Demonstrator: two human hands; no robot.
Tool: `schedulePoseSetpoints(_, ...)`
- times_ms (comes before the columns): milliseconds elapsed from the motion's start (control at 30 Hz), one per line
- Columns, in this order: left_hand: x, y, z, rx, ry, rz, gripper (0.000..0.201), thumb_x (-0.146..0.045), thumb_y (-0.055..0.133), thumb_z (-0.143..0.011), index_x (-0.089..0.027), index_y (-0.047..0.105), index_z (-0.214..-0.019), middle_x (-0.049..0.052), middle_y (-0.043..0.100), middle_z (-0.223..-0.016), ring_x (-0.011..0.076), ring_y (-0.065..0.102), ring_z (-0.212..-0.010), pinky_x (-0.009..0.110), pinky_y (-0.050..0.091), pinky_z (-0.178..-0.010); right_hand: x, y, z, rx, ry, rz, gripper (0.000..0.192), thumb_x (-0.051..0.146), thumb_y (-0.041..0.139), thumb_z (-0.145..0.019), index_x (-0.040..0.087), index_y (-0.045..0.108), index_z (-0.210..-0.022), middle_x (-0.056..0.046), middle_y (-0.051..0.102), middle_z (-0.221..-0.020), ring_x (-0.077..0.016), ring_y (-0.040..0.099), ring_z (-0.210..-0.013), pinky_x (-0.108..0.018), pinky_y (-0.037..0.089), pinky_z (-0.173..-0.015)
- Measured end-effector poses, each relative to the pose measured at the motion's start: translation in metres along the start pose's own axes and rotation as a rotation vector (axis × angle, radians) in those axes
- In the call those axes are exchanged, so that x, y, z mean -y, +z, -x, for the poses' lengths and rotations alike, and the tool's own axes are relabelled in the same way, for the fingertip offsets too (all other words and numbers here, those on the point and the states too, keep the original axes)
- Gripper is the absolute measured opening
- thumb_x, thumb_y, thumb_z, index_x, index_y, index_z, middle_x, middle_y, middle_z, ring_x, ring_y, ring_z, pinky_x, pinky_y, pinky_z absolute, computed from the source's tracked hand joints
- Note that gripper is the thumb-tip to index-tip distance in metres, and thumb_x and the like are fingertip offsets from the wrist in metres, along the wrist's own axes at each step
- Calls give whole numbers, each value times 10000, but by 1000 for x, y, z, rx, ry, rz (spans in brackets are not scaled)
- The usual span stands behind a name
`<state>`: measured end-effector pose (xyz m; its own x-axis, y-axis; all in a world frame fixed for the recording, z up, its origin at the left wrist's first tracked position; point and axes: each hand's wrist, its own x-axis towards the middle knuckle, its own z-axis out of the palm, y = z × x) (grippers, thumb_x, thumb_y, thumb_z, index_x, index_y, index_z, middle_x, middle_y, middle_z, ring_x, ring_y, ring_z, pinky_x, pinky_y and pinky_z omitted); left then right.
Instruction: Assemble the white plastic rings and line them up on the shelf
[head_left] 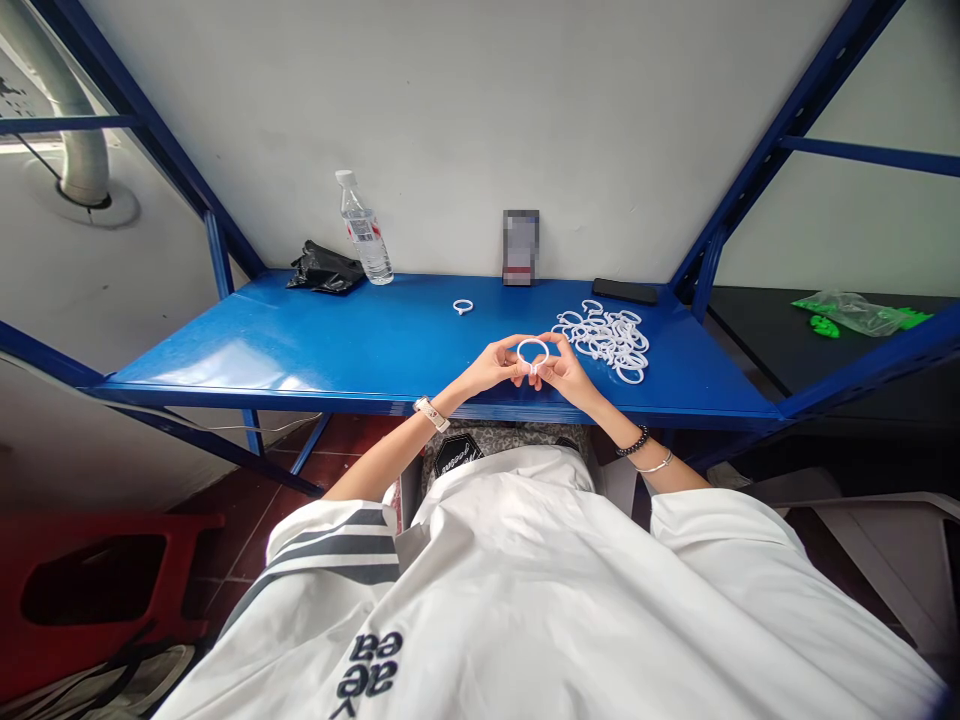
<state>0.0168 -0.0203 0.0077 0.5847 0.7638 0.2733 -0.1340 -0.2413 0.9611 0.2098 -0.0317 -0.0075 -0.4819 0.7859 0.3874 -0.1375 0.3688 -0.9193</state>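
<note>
White ring point(532, 352) — pinched by left hand point(496, 368), right hand point(564, 372).

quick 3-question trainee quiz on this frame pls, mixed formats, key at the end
1. True or false: both hands hold the same white ring above the blue table.
2. Multiple choice: the pile of white rings lies on which side of the right hand?
A. Person's left
B. Person's right
C. Under the water bottle
3. Fill in: the single loose ring lies on the table between the hands and the ____ wall, apart from the pile.

Key
1. True: left hand and right hand pinch it together.
2. B.
3. Back. The water bottle and the black bag stand further to the person's left.
</note>
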Motion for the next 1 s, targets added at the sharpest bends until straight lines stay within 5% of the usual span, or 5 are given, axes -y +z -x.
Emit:
schedulePoseSetpoints(267,-7,2,1,52,-29,-14,746,-562,792,-728,-78,567,-1250,45,694,-660,145,659,-607,232,477,-584,7,1,2,61,34,37,726,615,673,-836,235,378,-1379,25,650,-717,-157,652,-654,-284,525,-618)
schedulePoseSetpoints(1000,-6,2,1,60,-39,-32,687,-563,787,-729,-65,622,-1172,58,694,-675,126,617,-586,235,479,-595,5,0,1,78,22,-8,672,581,712,-819,230,420,-1311,52,620,-669,-144,646,-626,-272,519,-606)
